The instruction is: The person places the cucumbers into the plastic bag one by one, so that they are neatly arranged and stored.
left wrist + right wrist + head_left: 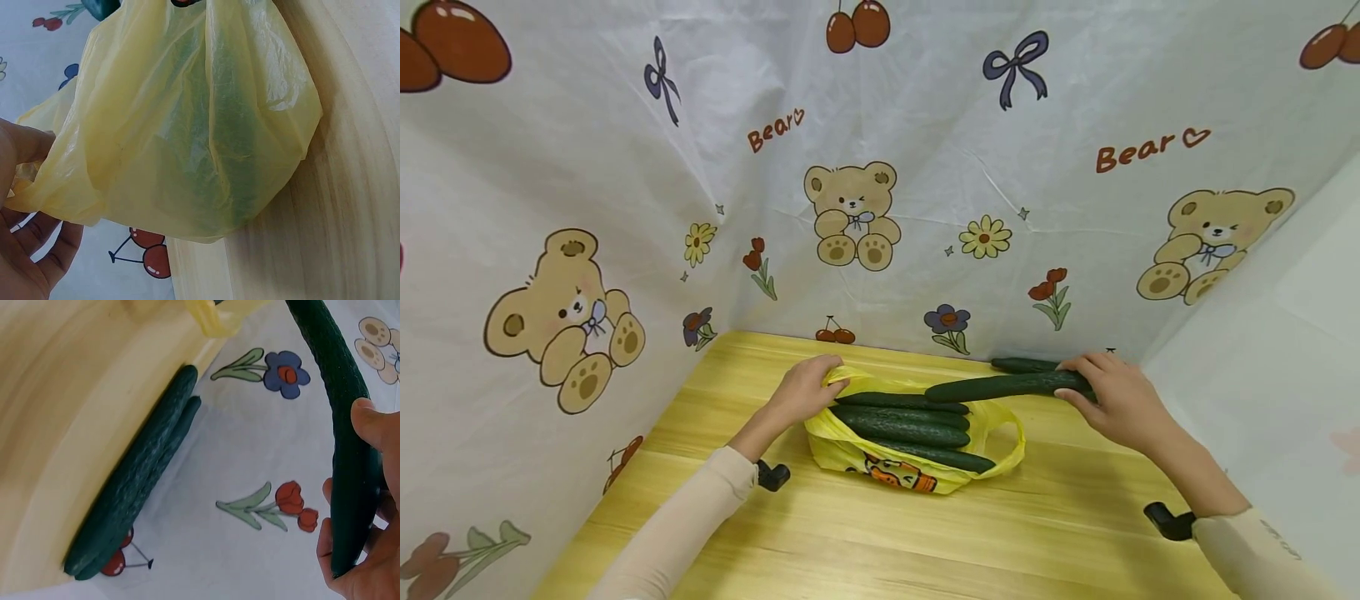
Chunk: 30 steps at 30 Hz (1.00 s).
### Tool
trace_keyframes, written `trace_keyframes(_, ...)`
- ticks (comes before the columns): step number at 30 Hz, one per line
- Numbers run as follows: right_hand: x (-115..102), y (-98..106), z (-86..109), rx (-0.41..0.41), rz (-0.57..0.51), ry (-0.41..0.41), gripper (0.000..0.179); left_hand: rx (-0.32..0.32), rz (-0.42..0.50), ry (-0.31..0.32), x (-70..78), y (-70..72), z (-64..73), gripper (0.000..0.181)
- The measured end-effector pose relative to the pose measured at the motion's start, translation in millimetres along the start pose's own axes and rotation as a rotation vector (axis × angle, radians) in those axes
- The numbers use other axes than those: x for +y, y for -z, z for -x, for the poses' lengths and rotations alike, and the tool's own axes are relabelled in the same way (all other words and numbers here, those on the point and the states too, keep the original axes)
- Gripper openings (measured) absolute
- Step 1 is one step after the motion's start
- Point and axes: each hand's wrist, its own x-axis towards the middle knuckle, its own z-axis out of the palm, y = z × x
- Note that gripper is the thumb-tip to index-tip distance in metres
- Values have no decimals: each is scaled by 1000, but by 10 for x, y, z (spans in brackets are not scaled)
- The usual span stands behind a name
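A yellow plastic bag (831, 450) with a printed cartoon sits on the table, its mouth open and several dark green cucumbers (902, 427) lying side by side within. My left hand (807, 390) pinches the bag's rim at its left back edge. Through the thin plastic, green shapes show in the left wrist view. With fingers and thumb round one end, my right hand (1118, 402) holds another cucumber (992, 387) almost level. The free end of that cucumber overlaps the bag's right back side in the head view.
Two more cucumbers (134, 478) lie together along the table's back edge, partly behind the right hand in the head view. A white cloth (925, 167) printed with bears and flowers stands behind the wooden table (850, 542). The bag's handle loop (1018, 433) spreads to the right.
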Motion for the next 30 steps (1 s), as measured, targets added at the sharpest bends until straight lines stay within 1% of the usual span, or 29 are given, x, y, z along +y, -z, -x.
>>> trace_keyframes(3, -97, -85, -73, -25, -14, -9, 37, -4, 1, -5, -11, -1, 2, 18)
trace_keyframes(6, -200, -173, -152, -46, -30, -15, 36, 4, -3, -9, -17, -2, 1, 15)
trace_keyframes(11, -359, -341, -296, -82, -48, -13, 36, 13, 8, -7, -17, 17, 0, 14)
trace_keyframes(18, -557, -568, -467, -137, -76, -16, 40, 10, 13, -7, -20, 24, -9, 12)
trace_keyframes(23, -689, -677, -548, -151, -89, -24, 39, 11, 7, -15, -24, 21, -10, 12)
trace_keyframes(30, -873, -786, -671, -150, -114, -73, 39, 34, -13, -22, -27, 38, -14, 17)
